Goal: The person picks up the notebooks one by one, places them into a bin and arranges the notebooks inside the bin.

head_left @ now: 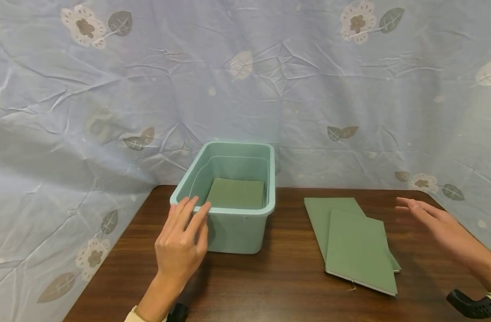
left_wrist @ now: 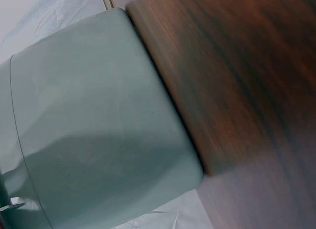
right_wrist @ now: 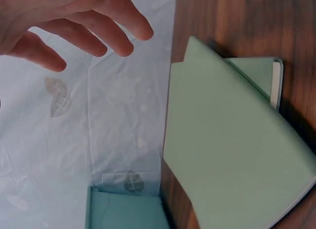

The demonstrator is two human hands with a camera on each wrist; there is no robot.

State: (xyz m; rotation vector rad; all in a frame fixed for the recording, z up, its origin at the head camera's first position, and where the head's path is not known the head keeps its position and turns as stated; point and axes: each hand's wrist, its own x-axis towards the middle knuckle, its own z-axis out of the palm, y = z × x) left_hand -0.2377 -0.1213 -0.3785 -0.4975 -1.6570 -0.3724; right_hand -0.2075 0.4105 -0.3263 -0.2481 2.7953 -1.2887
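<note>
Hands are hovering well apart, and neither is visibly gripping anything. Your left hand (head_left: 181, 246), its fingers slightly parted, is pointing forward at the near rim of the pale teal, rectangular plastic bin (head_left: 237, 232); these views are not showing whether the fingertips are touching it. Your right hand (head_left: 436, 223) is hanging with relaxed fingers just beside the notebooks, on their right, holding nothing. Below, the dark brown, wood-grain counter (head_left: 285, 286) is carrying bin and notebooks. The thin, sage-green upper notebook (head_left: 360, 250) is lying askew over the matching sage-green lower notebook (head_left: 321, 214), a small thread (head_left: 352, 286) sticking out at its near edge. If you are lifting them, you are likely doing best by squaring the pair first, then pinching near the spines so that the covers are not fanning or sliding apart. Farther off, a flat green piece (head_left: 237, 193), perhaps another notebook, is resting inside the bin. Behind everything, a wrinkled, pale blue-grey curtain (head_left: 285, 107) with flowers and leaves is hanging.
</note>
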